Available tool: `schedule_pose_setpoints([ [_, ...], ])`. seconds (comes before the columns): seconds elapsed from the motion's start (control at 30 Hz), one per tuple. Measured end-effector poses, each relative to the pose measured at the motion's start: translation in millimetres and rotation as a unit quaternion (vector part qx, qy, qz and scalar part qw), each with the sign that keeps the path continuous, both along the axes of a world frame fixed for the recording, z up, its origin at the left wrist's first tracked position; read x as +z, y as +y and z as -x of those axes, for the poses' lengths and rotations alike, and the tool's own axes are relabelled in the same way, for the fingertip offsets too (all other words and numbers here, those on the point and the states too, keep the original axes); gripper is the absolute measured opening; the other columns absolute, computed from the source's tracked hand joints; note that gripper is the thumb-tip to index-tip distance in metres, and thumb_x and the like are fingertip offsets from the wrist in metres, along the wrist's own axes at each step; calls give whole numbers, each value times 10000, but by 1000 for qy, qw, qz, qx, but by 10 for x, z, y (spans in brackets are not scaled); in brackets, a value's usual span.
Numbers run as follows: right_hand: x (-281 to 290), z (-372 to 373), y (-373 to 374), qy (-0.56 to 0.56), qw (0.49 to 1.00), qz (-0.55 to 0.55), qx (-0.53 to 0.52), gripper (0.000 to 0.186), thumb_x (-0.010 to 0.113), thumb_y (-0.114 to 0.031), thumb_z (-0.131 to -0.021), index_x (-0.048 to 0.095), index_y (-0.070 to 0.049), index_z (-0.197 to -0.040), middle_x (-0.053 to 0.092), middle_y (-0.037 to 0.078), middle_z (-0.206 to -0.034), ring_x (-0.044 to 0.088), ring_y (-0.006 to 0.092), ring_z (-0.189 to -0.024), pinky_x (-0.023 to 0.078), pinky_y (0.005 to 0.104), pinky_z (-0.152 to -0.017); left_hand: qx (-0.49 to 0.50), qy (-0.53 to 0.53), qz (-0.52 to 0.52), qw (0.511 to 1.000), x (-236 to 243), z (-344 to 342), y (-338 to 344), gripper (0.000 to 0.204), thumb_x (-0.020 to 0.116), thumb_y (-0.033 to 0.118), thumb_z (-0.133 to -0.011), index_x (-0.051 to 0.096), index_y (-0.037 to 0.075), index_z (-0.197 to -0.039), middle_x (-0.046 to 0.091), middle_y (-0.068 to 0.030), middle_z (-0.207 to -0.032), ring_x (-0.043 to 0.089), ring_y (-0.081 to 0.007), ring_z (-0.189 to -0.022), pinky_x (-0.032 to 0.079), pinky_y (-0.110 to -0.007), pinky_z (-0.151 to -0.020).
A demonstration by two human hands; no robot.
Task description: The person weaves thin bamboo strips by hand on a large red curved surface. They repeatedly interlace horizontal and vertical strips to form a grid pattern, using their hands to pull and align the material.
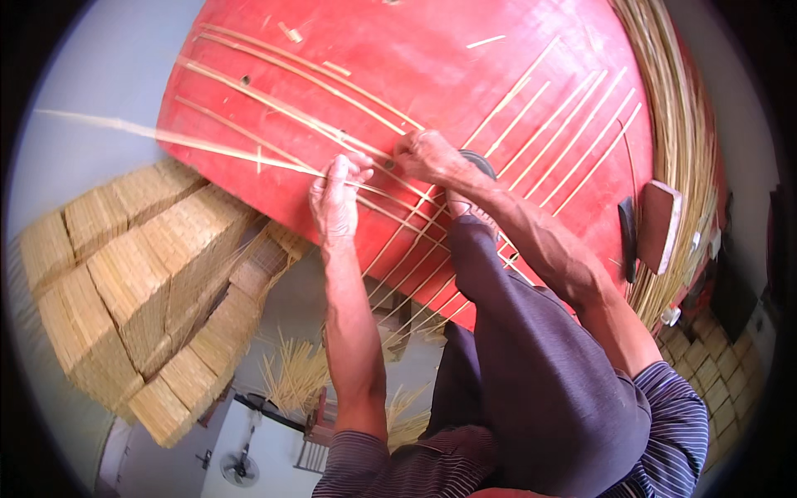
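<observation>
Thin pale bamboo strips (531,141) lie crossed on a red board (531,17), forming an open lattice near its lower edge. My left hand (336,199) pinches one long strip (232,153), whose free end sticks out past the board's left edge, blurred. Just right of it, my right hand (432,156) is closed low over the strips at the lattice's upper left; its fingertips grip there, though which strip is partly hidden. My foot (466,205), in a dark sandal, rests on the board and presses on the lattice beside my right wrist.
Stacked bundles of cut bamboo (141,266) stand at the left. A long sheaf of strips (672,100) runs along the right edge, beside a reddish block (660,228) and a dark-handled tool (627,241). Loose strips (295,373) lie below the board. A fan (240,469) stands farther off.
</observation>
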State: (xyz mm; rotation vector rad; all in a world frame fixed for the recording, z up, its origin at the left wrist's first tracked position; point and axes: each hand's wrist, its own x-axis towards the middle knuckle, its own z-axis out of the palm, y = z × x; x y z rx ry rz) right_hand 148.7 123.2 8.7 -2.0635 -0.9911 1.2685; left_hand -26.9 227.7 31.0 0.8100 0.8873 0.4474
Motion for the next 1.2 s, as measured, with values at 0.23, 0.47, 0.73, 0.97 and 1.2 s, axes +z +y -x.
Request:
schedule_pose_setpoints([
  [0.23,189,47,-118,-262,959,-93,-52,209,599,-147,-795,621,0,-942,625,243,-963,629,405,-906,524,513,-734,-193,19,-43,980,155,-301,224,438,557,236,-1016,484,24,-1392,650,-168,-1181,631,-225,-1084,494,-379,-960],
  [0.47,-21,13,-142,-297,946,-32,-126,273,618,-173,-753,631,-1,-964,645,200,-956,607,363,-924,470,532,-745,-163,-106,8,981,-150,-481,193,597,564,369,-976,460,-22,-1414,438,-191,-1497,502,-317,-1314,404,-442,-1087],
  [0.73,-136,-141,-235,-177,973,-63,-131,143,641,-181,-737,671,-46,-771,671,159,-880,635,367,-866,511,533,-723,-201,-73,48,976,-120,-649,243,687,617,339,-970,313,40,-1508,497,-186,-1407,555,-271,-1212,455,-378,-990],
  [0.97,-469,-1987,-1886,-284,905,-177,-264,230,617,-256,-919,622,-77,-1062,654,93,-790,636,232,-649,510,379,-558,-190,-77,-44,978,165,-607,421,600,568,284,-984,364,5,-1473,568,-198,-1333,553,-286,-1234,422,-397,-1043],
  [1.2,-36,-3350,-3743,-561,747,275,-226,139,578,-127,-816,651,-50,-906,671,194,-845,682,401,-793,545,509,-647,-141,-77,-73,984,318,-522,569,566,568,309,-984,415,-2,-1432,592,-195,-1288,568,-291,-1217,442,-391,-1030],
])
